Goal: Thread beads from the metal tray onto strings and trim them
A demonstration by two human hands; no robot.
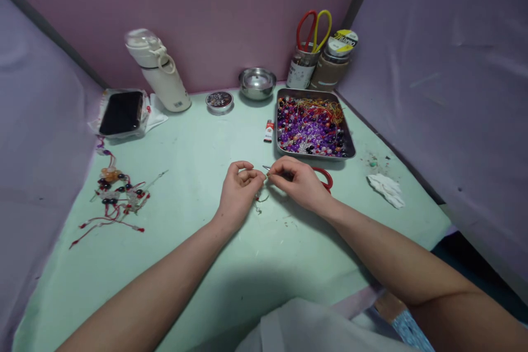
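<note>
My left hand [241,190] and my right hand [299,181] meet over the middle of the table, fingertips almost touching. Both are closed in a pinch around a thin cord with small beads [258,197], whose lower part hangs below the left fingertips. The exact ends between the fingers are too small to make out. Behind and under my right hand are red-handled scissors [325,177]; their metal tip shows just left of the fingers, and the middle is hidden.
A metal tray [315,157] of mixed beads and threads lies beyond my right hand, with a lighter [268,131] beside it. Finished-looking beaded strings [117,192] lie left. Along the back stand a bottle [165,80], steel bowl [257,85] and jars [330,69]. Crumpled tissue [386,190] lies right.
</note>
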